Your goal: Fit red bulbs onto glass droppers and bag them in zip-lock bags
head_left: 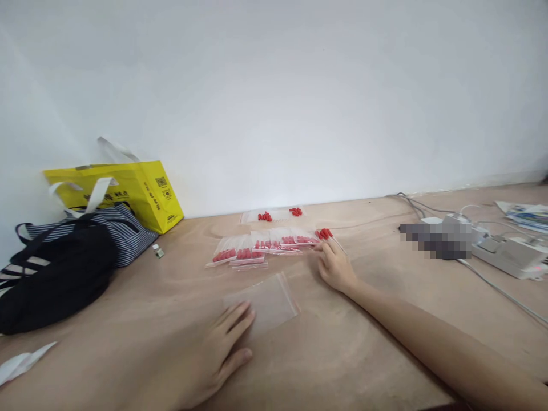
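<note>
My left hand (220,348) lies with its fingers apart on the left end of a flat, clear zip bag (272,302). Farther right, my right hand (334,264) reaches to a small group of red pieces (324,233) at the right end of a row of bags; its fingertips are by them, and whether they grip one is too small to tell. The row consists of several overlapping clear bags (247,254) with red pieces inside. Behind it, two small heaps of red pieces (265,217) rest on another clear plastic sheet or bag (280,215).
At the left stand a yellow bag (158,194), a striped bag (131,234) and a black bag (64,268), with a small bottle (158,251) beside them. White paper (23,362) lies front left. A power strip (509,254) with cables is at the right. A wall rises behind.
</note>
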The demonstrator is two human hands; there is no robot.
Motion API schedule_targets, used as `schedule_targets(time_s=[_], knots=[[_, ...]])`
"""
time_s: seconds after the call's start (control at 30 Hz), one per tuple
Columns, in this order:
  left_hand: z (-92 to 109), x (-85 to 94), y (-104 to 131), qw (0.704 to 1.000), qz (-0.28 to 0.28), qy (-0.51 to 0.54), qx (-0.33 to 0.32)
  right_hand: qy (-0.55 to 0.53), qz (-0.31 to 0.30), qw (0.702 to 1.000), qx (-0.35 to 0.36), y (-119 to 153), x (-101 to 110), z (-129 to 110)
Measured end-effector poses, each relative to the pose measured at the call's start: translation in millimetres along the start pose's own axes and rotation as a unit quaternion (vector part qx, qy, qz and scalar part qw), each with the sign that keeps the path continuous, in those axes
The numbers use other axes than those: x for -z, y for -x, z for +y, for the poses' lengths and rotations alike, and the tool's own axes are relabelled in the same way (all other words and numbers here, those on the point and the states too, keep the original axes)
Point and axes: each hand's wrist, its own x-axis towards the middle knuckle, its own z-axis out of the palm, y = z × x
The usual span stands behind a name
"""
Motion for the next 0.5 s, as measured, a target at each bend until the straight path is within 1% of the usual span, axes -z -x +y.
schedule_targets(time_s=[0.1, 0.2, 0.33, 0.43, 0.5], knots=[[16.6, 6.2, -30.9, 0.997, -0.001, 0.024, -0.075, -0.084, -0.051, 0.995, 0.009, 16.8, 13.1, -15.8], [24.0, 5.5, -56.4, 0.991, 0.015, 0.042, -0.125, -0.124, -0.091, 0.988, -0.017, 26.4, 22.3, -22.6], [24.3, -1.8, -77.6, 0.989, 0.035, 0.062, -0.131, -0.124, -0.130, 0.983, -0.040, 26.8, 25.2, -19.7], [21.5, -7.6, -82.5, 0.988, 0.041, 0.068, -0.130, -0.116, -0.148, 0.981, -0.042, 24.0, 23.9, -15.4], [19.5, -9.7, -82.4, 0.989, 0.042, 0.069, -0.127, -0.109, -0.148, 0.981, -0.056, 22.8, 23.8, -13.2]])
